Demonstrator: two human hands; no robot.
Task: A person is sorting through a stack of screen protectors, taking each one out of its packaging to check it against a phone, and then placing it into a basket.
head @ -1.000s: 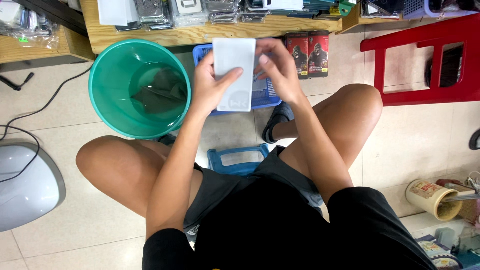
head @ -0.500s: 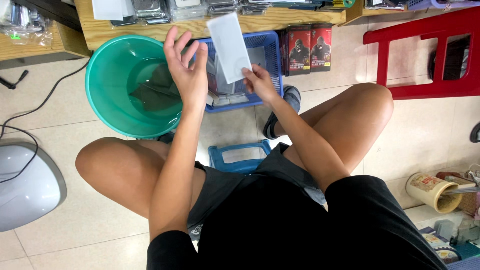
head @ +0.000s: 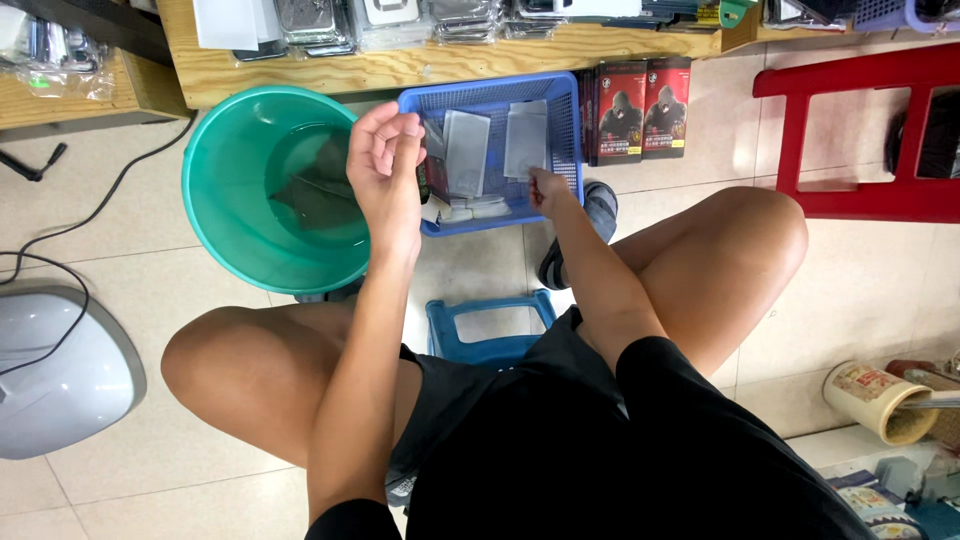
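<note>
basin (head: pixel 270 190) left of basket (head: pixel 490 100), 2 packets (head: pixel 467 150) inside

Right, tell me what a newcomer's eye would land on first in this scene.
Probably the big teal bucket on the floor at upper left, with the blue mesh basket of flat white packets right beside it. The left hand is raised between the two, fingers pinched, though what they pinch is too small to tell, while the right hand reaches into the basket's front edge. The bright red stool at upper right also stands out.

Blue basket (head: pixel 570 120) (flat white packets (head: pixel 465 150) inside)
</note>
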